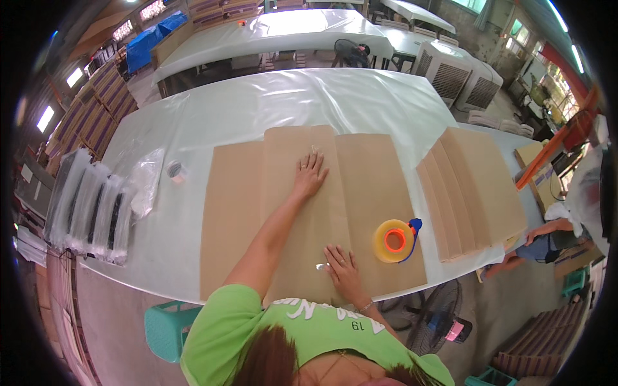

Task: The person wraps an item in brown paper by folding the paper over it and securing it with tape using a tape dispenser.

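A wide brown cardboard sheet (pixel 235 225) lies unfolded on the table in front of me, with creases dividing it into panels. My left hand (pixel 311 174) rests flat on its middle panel towards the far edge, fingers spread, just below a small pale mark. Nearer to me, my right hand (pixel 344 270) presses flat on the same sheet, fingers stretched out beside a small shiny piece (pixel 322 266). Neither hand grips anything. A tape dispenser (pixel 389 241) with a yellowish roll, orange hub and blue part sits on the right panel.
More cardboard sheets (pixel 479 186) lie fanned in a stack at the right. Several clear plastic-wrapped bundles (pixel 90 206) and a small roll (pixel 176 170) are on the left of the white-covered table (pixel 174 244). A green stool (pixel 166 331) and a fan (pixel 438 318) stand near me; another person (pixel 541 241) is at the right.
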Demonstrator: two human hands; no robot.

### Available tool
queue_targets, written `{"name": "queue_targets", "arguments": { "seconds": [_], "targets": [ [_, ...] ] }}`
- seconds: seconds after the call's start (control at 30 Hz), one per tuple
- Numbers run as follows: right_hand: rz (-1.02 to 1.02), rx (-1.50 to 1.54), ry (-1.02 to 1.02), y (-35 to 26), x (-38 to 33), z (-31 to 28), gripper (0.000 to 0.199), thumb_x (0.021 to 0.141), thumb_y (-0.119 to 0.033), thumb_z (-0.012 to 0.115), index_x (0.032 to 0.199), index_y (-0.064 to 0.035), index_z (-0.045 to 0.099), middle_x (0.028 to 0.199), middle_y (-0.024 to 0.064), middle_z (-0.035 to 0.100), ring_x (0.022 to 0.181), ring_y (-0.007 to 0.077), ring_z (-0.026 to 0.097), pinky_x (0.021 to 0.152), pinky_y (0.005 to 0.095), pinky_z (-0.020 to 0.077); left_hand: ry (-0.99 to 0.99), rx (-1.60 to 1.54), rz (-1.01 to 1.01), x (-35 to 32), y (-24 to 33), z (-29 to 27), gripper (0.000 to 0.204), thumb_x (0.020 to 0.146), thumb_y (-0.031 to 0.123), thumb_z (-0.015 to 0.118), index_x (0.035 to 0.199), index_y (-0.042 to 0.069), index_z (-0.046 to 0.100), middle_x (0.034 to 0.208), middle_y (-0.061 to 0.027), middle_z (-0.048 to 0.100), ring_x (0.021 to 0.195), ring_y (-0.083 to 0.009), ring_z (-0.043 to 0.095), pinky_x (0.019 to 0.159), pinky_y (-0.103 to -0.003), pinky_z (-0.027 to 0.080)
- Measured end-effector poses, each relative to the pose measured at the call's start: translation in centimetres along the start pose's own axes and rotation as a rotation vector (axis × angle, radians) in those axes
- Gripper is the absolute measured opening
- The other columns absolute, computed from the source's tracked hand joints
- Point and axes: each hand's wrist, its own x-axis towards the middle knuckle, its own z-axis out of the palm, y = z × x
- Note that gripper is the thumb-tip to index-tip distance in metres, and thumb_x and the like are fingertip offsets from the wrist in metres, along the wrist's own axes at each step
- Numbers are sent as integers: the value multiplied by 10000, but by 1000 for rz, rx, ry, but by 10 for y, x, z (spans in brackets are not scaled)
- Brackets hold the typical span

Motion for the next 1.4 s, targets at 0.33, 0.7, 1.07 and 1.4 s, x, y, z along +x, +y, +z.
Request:
{"name": "queue_targets", "arguments": {
  "seconds": [0.33,0.7,1.07,1.4],
  "targets": [
    [293,615,170,60,77,12,635,997,-341,403,1500,-34,165,1556,160,191,1442,315,155,1161,376,155,-127,-11,8,-188,14,-54,623,977,480,370,1488,138,271,1554,-105,223,1426,-313,205,1156,-504,116],
    [492,965,0,50,71,-6,680,1005,-456,325,1514,-54,119,1570,98,172,1450,231,131,1165,344,120,21,-1275,-523,-255,-29,-66,697,983,457,408,1497,42,186,1501,-135,291,1363,-259,307,1113,-372,275],
    [555,1066,-16,43,52,-5,669,1009,-424,344,1508,-33,131,1563,98,185,1440,212,153,1160,315,131,-30,-1437,-601,-269,-31,-59,716,968,387,464,1514,93,106,1486,-149,306,1341,-274,349,1087,-388,334],
    [460,1051,24,50,39,8,645,1019,-385,341,1500,-9,133,1550,116,206,1434,214,166,1159,315,132,-19,-1413,-605,-289,-31,-51,752,967,427,467,1522,82,95,1546,-132,203,1408,-250,220,1138,-357,215]
  ]
}}
